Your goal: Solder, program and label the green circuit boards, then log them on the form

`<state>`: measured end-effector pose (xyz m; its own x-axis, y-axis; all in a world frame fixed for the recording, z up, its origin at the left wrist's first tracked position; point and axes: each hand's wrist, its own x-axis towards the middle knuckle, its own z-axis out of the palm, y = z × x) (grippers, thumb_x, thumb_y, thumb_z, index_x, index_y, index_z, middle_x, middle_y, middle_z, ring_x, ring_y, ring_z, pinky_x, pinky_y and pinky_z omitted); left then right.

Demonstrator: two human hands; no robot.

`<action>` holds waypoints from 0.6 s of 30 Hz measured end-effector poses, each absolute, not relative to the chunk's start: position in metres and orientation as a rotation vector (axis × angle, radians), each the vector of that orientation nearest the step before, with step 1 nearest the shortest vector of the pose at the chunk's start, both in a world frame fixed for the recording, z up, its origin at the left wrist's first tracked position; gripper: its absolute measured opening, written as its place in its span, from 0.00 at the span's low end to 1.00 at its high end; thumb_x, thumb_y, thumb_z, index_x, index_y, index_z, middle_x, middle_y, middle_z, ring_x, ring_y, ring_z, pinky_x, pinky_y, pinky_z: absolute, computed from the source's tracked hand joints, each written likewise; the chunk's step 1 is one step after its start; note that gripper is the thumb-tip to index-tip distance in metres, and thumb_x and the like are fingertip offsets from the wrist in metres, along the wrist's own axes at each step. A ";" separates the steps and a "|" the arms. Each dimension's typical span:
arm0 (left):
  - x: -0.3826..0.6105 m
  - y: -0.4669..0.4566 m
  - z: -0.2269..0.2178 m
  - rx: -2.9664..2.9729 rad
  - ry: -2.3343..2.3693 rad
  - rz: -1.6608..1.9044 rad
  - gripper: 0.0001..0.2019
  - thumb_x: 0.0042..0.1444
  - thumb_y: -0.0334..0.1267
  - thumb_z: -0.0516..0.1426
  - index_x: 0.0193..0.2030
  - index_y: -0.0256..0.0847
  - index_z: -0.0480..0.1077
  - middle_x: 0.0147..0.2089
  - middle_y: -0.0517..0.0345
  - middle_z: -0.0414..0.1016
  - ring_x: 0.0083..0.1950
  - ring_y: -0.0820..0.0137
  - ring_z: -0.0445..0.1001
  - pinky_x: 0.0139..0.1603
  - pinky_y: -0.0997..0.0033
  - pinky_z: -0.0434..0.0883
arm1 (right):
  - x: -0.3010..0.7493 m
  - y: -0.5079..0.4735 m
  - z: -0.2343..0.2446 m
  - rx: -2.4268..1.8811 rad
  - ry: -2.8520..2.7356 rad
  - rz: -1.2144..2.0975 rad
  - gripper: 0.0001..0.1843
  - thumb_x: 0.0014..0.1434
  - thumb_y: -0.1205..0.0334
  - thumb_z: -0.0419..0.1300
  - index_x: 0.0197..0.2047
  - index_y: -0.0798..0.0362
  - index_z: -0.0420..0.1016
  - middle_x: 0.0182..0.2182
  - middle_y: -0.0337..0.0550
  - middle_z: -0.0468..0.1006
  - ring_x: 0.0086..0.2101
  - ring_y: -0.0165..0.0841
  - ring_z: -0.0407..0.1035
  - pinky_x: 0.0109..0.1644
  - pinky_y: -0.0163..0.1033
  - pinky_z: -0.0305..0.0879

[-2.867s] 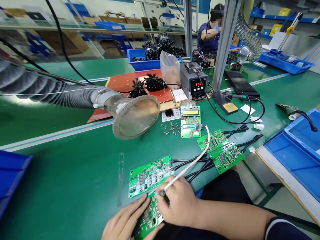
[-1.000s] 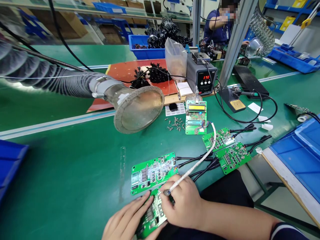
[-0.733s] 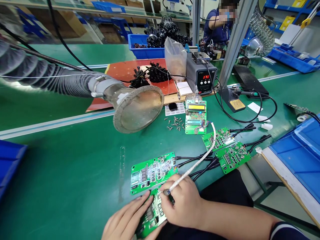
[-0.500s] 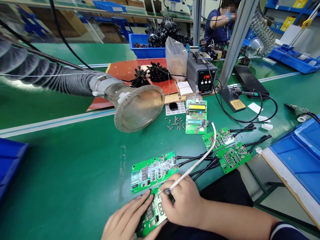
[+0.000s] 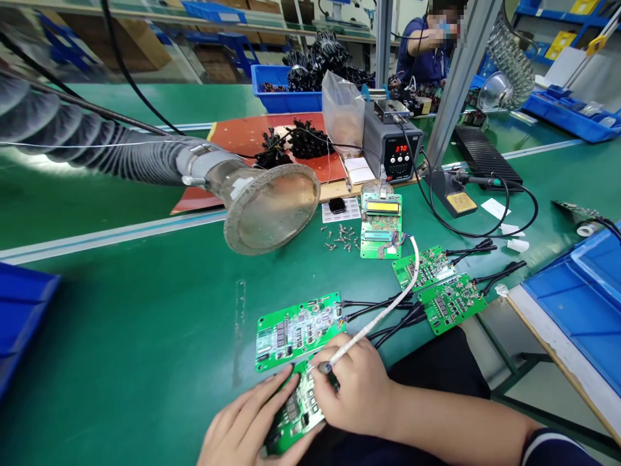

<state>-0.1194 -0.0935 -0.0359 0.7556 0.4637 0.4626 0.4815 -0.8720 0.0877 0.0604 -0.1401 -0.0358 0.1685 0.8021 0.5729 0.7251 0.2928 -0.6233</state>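
A green circuit board [image 5: 297,419] with a digit display sits tilted at the table's front edge, gripped along its left side by my left hand [image 5: 245,417]. My right hand [image 5: 356,388] is closed around the end of a white sleeved cable [image 5: 378,320], pressing its connector, mostly hidden by my fingers, against the board's upper right. The cable runs up to a programmer board [image 5: 381,226] with a yellow screen. Just beyond my hands lies another circuit board [image 5: 298,330] with black leads. Two more circuit boards, one farther [image 5: 423,268] and one nearer [image 5: 451,303], lie to the right.
A fume extraction hose [image 5: 272,207] reaches in from the left above the table. Loose screws [image 5: 342,237] lie near the programmer board. Behind are a soldering station [image 5: 395,145] and an iron stand [image 5: 453,194]. Blue bins [image 5: 577,310] flank both sides; a co-worker [image 5: 422,48] sits opposite.
Both hands keep almost the same place on the board and cable connector. The whole view has shifted very slightly; nothing else has visibly moved.
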 end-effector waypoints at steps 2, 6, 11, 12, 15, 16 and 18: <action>-0.119 -0.095 -0.036 -2.897 -0.815 -0.743 0.20 0.53 0.48 0.58 0.50 0.41 0.67 0.48 0.48 0.75 0.44 0.58 0.74 0.41 0.60 0.69 | 0.061 -0.140 -0.036 -1.448 -1.566 0.109 0.06 0.56 0.67 0.52 0.36 0.55 0.69 0.30 0.45 0.75 0.33 0.35 0.71 0.38 0.40 0.69; -0.117 -0.093 -0.037 -2.885 -0.863 -0.659 0.22 0.50 0.52 0.58 0.47 0.40 0.67 0.58 0.38 0.67 0.56 0.46 0.67 0.46 0.49 0.68 | 0.059 -0.141 -0.040 -1.452 -1.580 0.166 0.07 0.56 0.66 0.52 0.36 0.55 0.70 0.31 0.46 0.75 0.35 0.36 0.71 0.40 0.41 0.69; -0.111 -0.077 -0.025 -2.913 -0.561 -0.477 0.27 0.47 0.58 0.58 0.46 0.39 0.66 0.59 0.36 0.66 0.58 0.46 0.67 0.55 0.42 0.63 | 0.067 -0.141 -0.026 -1.433 -1.432 0.407 0.06 0.55 0.64 0.56 0.36 0.54 0.73 0.34 0.45 0.76 0.38 0.34 0.72 0.44 0.39 0.70; -0.110 -0.074 -0.021 -2.915 -0.523 -0.471 0.26 0.47 0.58 0.58 0.45 0.39 0.66 0.58 0.36 0.68 0.56 0.48 0.69 0.56 0.43 0.62 | 0.074 -0.143 -0.016 -1.422 -1.381 0.457 0.06 0.55 0.64 0.57 0.37 0.54 0.73 0.34 0.44 0.75 0.38 0.33 0.72 0.45 0.38 0.70; -0.114 -0.070 -0.016 -2.941 -0.530 -0.498 0.25 0.46 0.58 0.60 0.42 0.39 0.67 0.56 0.39 0.70 0.52 0.51 0.73 0.53 0.49 0.67 | 0.112 -0.154 0.024 -1.398 -1.401 0.541 0.06 0.56 0.65 0.58 0.38 0.53 0.73 0.34 0.42 0.75 0.36 0.30 0.72 0.43 0.36 0.70; -0.119 -0.069 -0.016 -2.959 -0.563 -0.507 0.24 0.45 0.58 0.60 0.41 0.40 0.67 0.56 0.41 0.70 0.51 0.52 0.73 0.51 0.51 0.69 | 0.129 -0.158 0.038 -1.407 -1.485 0.557 0.06 0.57 0.66 0.58 0.39 0.53 0.73 0.35 0.42 0.75 0.36 0.30 0.72 0.43 0.37 0.70; -0.133 -0.068 -0.021 -2.997 -0.739 -0.601 0.23 0.44 0.58 0.61 0.39 0.42 0.68 0.54 0.48 0.73 0.49 0.54 0.74 0.48 0.54 0.71 | 0.169 -0.167 0.064 -1.461 -1.635 0.442 0.07 0.59 0.66 0.56 0.41 0.51 0.73 0.37 0.42 0.75 0.40 0.31 0.71 0.46 0.39 0.70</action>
<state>-0.1325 -0.0676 -0.0205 0.8166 0.4484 0.3634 0.4474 -0.8896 0.0924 0.1692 -0.1672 0.0643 0.0723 0.9279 0.3658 0.6170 0.2466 -0.7474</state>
